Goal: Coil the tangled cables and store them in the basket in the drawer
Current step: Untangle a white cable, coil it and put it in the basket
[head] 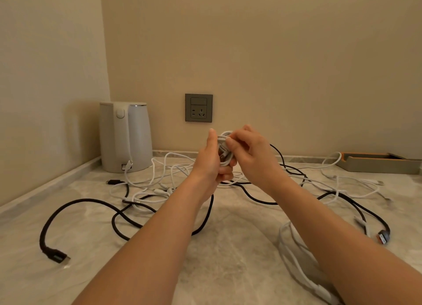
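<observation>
Marble counter (228, 247) in a beige corner — kettle (125, 138) at back left, socket (198, 107) on the wall, tray (376, 165) far right. Left hand (210, 164) grips a small white coil (225, 154) held up above the counter; right hand (253, 154) pinches its upper loops. Black cables (54, 254) and white cables (157, 191) sprawl tangled on the counter beneath — another white cable (317, 287) lies by the right forearm.
</observation>
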{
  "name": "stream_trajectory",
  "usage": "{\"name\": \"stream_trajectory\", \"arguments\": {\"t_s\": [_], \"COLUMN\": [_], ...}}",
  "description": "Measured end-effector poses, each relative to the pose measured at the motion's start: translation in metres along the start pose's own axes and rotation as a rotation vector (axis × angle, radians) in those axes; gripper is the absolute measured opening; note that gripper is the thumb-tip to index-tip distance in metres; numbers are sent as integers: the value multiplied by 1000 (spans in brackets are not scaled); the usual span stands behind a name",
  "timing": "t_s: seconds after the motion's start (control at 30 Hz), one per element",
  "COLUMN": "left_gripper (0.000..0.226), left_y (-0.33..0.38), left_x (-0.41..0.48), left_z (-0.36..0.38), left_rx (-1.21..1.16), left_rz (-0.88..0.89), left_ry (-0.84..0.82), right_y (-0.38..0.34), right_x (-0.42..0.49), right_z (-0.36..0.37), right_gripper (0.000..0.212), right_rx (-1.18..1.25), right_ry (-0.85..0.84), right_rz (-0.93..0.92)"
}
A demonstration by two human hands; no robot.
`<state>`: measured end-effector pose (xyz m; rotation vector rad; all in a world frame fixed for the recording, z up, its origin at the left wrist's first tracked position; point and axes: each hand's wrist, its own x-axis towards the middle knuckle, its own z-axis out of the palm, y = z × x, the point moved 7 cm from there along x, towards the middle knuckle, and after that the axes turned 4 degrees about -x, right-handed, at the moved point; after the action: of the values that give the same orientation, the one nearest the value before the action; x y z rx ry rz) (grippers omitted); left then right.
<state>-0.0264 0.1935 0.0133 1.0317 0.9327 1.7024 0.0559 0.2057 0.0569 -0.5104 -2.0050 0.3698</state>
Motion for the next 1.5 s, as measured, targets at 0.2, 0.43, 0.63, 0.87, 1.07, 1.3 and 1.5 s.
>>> {"name": "stream_trajectory", "arguments": {"t_s": [0.2,0.43,0.63,0.87,1.07,1.3,1.5], "left_gripper": [62,58,63,64,64,66,63], "left_y": [-3,0,2,-2,-4,-1,-4], "left_x": [1,2,3,2,4,5,4], "left_z": [-4,-8,-9,-9,-13,-25,-30], "left_rx": [18,-86,-284,-220,-129,-131,-184], "left_rz": [-34,-55,-51,-13,-22,-26,-18], "left_ry": [39,-1,26,83,167,286,365], "right_y": [0,-6,-10,-3,3,3,-6], "right_x": [3,-4,-7,-5,-4,-11,-10], "right_z": [8,9,1,9,11,14,20], "right_gripper": [29,10,6,12,13,18,14], "right_rx": [-70,54,22,-135,-61,10,-210], "right_ry": [-183,-32,119,170,110,66,157], "right_rz": [21,22,-30,-1,52,87,41]}}
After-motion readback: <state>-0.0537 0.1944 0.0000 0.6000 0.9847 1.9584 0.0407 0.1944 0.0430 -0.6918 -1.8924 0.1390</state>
